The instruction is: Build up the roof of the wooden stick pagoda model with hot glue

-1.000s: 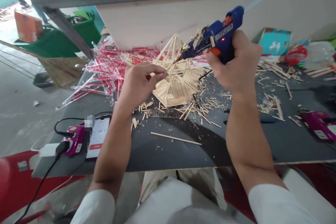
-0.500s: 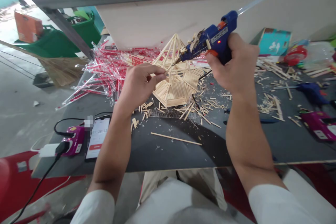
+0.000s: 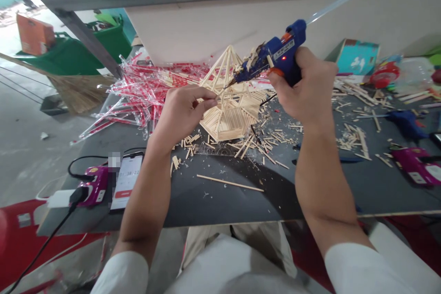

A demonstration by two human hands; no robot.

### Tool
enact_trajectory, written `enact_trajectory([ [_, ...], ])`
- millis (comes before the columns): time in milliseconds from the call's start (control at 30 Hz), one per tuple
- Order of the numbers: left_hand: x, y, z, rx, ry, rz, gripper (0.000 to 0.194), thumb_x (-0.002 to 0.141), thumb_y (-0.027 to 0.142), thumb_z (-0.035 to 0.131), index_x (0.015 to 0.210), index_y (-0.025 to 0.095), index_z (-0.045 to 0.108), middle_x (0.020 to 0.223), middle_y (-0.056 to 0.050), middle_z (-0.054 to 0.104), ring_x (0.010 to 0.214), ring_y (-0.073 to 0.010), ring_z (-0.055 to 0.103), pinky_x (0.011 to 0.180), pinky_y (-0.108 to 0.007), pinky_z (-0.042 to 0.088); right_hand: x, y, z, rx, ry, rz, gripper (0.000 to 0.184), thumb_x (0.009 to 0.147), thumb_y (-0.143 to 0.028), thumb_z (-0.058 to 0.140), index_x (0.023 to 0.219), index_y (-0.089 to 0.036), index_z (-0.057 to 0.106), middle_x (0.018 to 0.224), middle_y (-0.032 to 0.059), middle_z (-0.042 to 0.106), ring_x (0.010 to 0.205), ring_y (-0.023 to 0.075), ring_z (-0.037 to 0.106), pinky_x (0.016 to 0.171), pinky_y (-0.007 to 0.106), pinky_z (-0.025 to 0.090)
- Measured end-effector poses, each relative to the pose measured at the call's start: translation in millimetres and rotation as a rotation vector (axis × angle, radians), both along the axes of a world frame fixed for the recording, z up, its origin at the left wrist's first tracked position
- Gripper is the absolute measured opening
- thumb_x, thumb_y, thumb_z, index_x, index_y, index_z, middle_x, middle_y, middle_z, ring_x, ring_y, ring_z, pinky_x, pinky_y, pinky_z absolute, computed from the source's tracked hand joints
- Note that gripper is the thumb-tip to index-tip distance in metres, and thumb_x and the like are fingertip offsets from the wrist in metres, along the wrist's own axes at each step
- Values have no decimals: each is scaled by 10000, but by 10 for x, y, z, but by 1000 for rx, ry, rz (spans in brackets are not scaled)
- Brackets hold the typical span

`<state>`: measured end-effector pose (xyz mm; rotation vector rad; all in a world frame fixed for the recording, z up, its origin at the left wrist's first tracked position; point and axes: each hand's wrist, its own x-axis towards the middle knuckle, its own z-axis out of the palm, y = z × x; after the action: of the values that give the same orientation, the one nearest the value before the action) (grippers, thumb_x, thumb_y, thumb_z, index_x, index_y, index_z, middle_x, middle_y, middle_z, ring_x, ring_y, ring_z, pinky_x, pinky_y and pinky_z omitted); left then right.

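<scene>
My right hand (image 3: 306, 89) grips a blue hot glue gun (image 3: 275, 57) with a clear glue stick poking out the back. Its nozzle points down-left at a short wooden stick (image 3: 217, 95) pinched between the fingers of my left hand (image 3: 182, 110). Just behind both hands stands a model of wooden sticks (image 3: 230, 101), a pyramid frame over a flat slatted base, on the dark table (image 3: 220, 197).
Red-and-clear stick wrappers (image 3: 138, 92) pile at the table's back left. Loose sticks and offcuts (image 3: 262, 142) litter the middle. A phone (image 3: 126, 181) and purple device (image 3: 91, 186) lie at the front left; another blue glue gun (image 3: 406, 121) and purple device (image 3: 415, 165) at right.
The glue gun has come down and to the left, bringing its nozzle to the stick in my left hand. My left hand has barely moved.
</scene>
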<state>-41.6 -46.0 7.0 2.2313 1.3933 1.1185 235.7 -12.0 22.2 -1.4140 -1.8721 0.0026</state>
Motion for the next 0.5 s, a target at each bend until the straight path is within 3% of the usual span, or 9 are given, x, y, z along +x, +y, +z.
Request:
enact_trajectory([
  [500, 4, 0, 5, 17, 15, -1, 150, 931, 275, 671, 949, 211, 806, 842, -29, 780, 658, -142, 672, 681, -303, 557, 10, 18, -18, 35, -3, -6, 237, 921, -516, 626, 976, -285, 610, 870, 101, 683, 917, 329, 660, 737, 408, 450],
])
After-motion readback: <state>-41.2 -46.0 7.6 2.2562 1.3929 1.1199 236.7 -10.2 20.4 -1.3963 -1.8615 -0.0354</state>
